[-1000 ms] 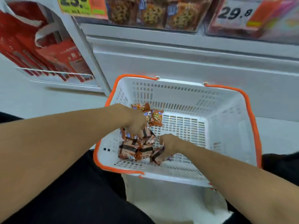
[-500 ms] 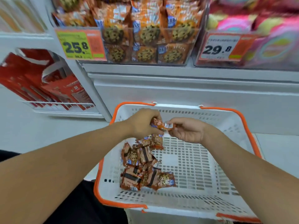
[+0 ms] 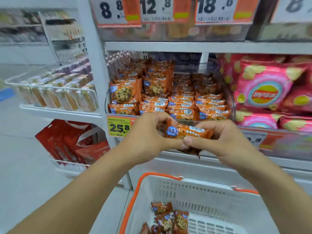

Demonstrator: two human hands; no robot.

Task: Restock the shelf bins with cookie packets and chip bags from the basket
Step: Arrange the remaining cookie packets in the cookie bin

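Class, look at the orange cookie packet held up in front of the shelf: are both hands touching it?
Touching. The head view shows the left hand and right hand each pinching the orange cookie packet.

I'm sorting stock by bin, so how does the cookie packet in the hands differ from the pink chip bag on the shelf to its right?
The cookie packet is orange and small, pinched between the left hand and right hand; the chip bag is pink, far larger, and leans in its bin untouched. The packet lies edge-on and level, while the bag faces out. Both are sealed snack wrappers.
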